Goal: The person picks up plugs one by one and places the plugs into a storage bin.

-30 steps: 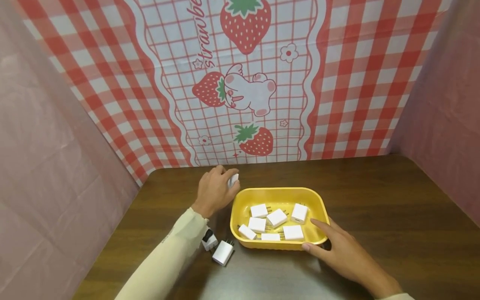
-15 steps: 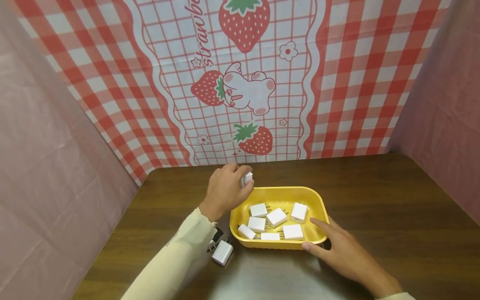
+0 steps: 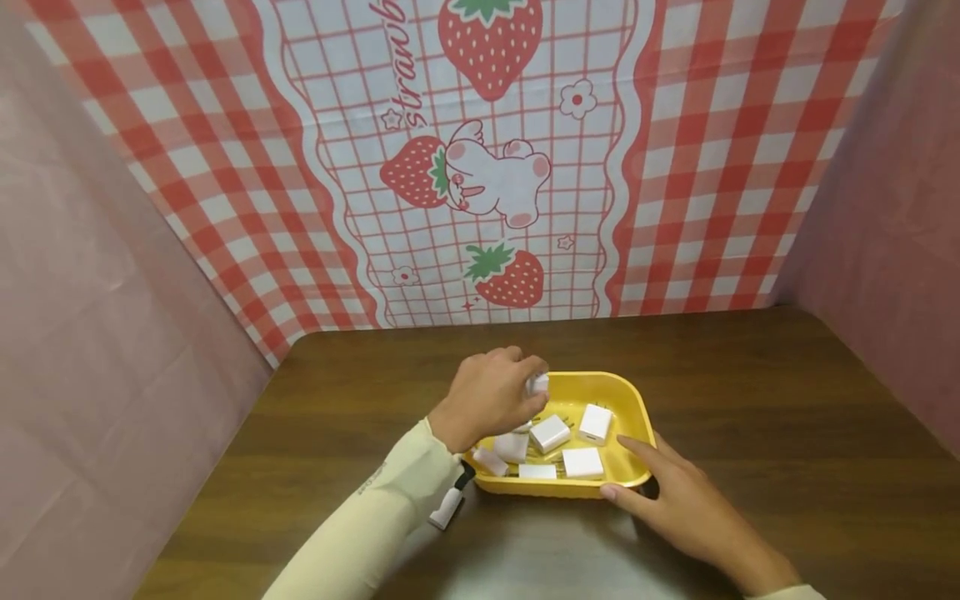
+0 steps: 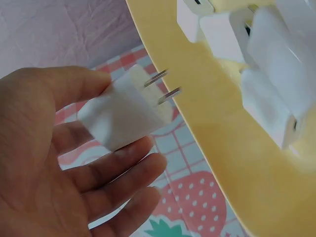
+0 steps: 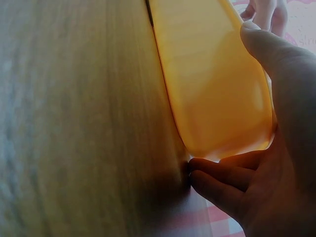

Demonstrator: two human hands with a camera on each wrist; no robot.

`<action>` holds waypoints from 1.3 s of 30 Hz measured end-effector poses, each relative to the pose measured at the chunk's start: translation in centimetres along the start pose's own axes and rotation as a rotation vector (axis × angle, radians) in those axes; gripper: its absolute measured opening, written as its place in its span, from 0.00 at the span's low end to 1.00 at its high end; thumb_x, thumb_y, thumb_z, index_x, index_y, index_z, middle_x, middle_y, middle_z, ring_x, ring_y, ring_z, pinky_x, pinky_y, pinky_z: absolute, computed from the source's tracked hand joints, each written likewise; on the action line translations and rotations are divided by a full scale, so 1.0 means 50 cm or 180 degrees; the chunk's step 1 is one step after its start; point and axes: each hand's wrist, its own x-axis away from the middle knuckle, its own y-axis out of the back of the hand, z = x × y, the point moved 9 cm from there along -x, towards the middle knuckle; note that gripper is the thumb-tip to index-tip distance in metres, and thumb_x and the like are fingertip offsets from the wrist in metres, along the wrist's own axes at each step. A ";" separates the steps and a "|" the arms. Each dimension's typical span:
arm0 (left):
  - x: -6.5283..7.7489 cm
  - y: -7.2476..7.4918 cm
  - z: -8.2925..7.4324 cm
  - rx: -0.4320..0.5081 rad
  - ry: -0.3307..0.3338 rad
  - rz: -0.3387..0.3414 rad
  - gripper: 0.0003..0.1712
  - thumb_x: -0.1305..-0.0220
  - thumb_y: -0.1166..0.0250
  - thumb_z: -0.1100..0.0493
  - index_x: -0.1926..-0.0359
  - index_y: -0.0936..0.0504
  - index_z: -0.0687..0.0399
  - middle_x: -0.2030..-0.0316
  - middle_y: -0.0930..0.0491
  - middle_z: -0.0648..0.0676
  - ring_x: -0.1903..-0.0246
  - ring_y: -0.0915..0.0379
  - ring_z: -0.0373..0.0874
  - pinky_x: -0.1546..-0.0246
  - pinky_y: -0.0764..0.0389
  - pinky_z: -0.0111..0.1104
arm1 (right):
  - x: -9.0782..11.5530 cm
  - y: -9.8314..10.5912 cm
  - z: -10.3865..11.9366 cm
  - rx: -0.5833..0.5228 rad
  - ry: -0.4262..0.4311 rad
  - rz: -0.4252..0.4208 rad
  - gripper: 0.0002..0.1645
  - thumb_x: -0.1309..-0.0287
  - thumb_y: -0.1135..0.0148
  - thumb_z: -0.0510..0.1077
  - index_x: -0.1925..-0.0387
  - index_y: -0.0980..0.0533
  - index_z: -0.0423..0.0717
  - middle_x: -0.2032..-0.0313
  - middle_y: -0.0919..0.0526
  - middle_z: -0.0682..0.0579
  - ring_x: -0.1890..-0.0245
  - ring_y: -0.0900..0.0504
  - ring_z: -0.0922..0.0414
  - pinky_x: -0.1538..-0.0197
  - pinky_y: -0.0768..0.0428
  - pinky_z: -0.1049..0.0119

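Note:
A white charger plug (image 4: 126, 111) is pinched between the thumb and fingers of my left hand (image 3: 489, 396), its two metal prongs pointing toward the yellow bin (image 3: 636, 412). In the head view that hand is over the bin's far left part. Several white plugs lie inside, among them one plug (image 3: 551, 433) near the middle and another plug (image 3: 582, 463) by the near wall. My right hand (image 3: 686, 500) grips the bin's near right corner. The right wrist view shows its thumb at the rim and its fingers against the bin's wall (image 5: 212, 84).
Left of the bin, on the brown table (image 3: 735, 400), lies a white plug (image 3: 447, 508) partly hidden by my left sleeve, with a black piece (image 3: 466, 477) beside it. A strawberry-patterned checked cloth (image 3: 585, 167) hangs behind the table, and pink cloth (image 3: 127, 250) hangs at the sides.
My left hand has carried the plug rightward, from beside the bin's far left corner to over the bin. Its forearm now covers more of the plugs on the table. The right hand stays put.

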 end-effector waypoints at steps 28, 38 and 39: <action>-0.044 -0.065 -0.078 -0.0460 -0.0179 0.0627 0.15 0.35 0.37 0.44 0.52 0.14 0.43 0.64 0.16 0.46 0.68 0.20 0.42 0.78 0.25 0.37 | 0.005 0.001 -0.004 0.0013 -0.0074 0.0023 0.49 0.44 0.38 0.73 0.34 0.27 0.43 0.30 0.37 0.31 0.38 0.29 0.34 0.45 0.30 0.34; -0.026 -0.051 -0.057 -0.0443 -0.0172 0.0455 0.11 0.35 0.38 0.45 0.61 0.15 0.43 0.71 0.18 0.44 0.75 0.23 0.41 0.82 0.29 0.37 | 0.006 0.003 -0.003 -0.0015 -0.0047 -0.0037 0.48 0.45 0.36 0.73 0.34 0.27 0.43 0.30 0.36 0.33 0.37 0.29 0.36 0.44 0.29 0.36; -0.024 -0.049 -0.055 -0.0443 -0.0178 0.0429 0.11 0.35 0.38 0.45 0.61 0.15 0.43 0.71 0.18 0.44 0.75 0.24 0.41 0.82 0.29 0.36 | 0.006 0.003 -0.003 -0.0009 -0.0055 -0.0029 0.48 0.45 0.37 0.73 0.34 0.27 0.43 0.30 0.36 0.33 0.37 0.29 0.36 0.44 0.29 0.35</action>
